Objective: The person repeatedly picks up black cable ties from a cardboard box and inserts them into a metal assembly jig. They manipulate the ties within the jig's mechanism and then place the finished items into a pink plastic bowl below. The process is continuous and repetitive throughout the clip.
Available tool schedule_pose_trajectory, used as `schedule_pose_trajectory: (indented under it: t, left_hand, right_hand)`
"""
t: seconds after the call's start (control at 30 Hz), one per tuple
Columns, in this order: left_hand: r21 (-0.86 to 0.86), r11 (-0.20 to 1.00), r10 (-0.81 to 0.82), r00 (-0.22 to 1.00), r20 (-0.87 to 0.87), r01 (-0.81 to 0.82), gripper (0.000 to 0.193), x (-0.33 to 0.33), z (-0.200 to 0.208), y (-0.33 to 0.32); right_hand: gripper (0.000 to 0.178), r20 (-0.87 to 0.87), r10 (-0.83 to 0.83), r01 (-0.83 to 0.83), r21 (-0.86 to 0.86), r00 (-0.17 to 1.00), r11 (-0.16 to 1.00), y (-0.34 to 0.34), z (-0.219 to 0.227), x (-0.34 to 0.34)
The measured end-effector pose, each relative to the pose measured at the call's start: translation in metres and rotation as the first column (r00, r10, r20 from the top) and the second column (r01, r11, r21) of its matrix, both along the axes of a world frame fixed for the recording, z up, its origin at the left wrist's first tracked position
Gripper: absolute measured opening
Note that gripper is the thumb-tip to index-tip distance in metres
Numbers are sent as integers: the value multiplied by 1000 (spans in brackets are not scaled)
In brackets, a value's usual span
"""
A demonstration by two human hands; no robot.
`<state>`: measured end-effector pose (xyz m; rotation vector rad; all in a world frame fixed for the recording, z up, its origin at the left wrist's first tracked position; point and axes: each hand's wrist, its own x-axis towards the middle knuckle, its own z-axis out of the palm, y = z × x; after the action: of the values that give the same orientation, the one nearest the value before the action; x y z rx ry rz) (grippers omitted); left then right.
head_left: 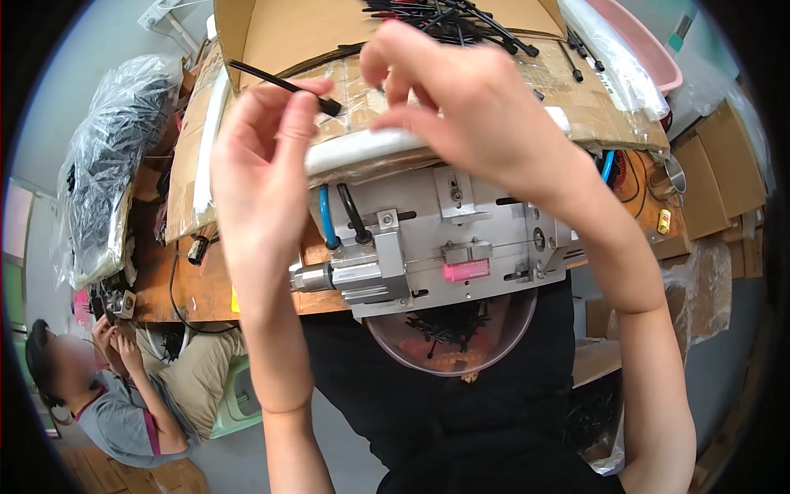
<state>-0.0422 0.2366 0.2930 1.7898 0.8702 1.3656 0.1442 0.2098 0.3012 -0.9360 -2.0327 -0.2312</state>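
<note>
My left hand [262, 177] pinches a thin black rod [267, 77] with a thicker knob at one end. The rod slants down to the right, its knob pointing toward my other hand. My right hand [485, 103] is raised over the cardboard, thumb and fingers apart, and I see nothing between them. Beyond it, a heap of similar black rods [440, 23] lies in the opened cardboard box [284, 33]. Below my hands sits a metal fixture [510, 226] with a small air cylinder [370, 278] and a pink block [467, 271].
A clear bowl [498, 356] holding small black pieces rests below the fixture's front edge. Blue [326, 216] and black tubes run to the cylinder. A co-worker [132, 412] sits at the left. Plastic-wrapped goods [115, 140] stand at the far left, cardboard [716, 165] at the right.
</note>
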Motion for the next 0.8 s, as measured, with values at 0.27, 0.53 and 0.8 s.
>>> schedule_pose_trajectory:
  t: [0.27, 0.53, 0.8]
  left_hand:
    - [398, 904, 409, 582, -702, -155, 13, -31, -8, 49]
    - [21, 998, -35, 750, -660, 64, 12, -55, 0, 44]
    - [350, 936, 191, 781, -595, 39, 31, -52, 0, 9]
  right_hand:
    - [17, 421, -366, 450, -118, 830, 885, 67, 4, -19]
    - [10, 373, -370, 474, -243, 851, 846, 70, 3, -22]
    - [15, 195, -254, 275, -89, 947, 957, 70, 7, -9]
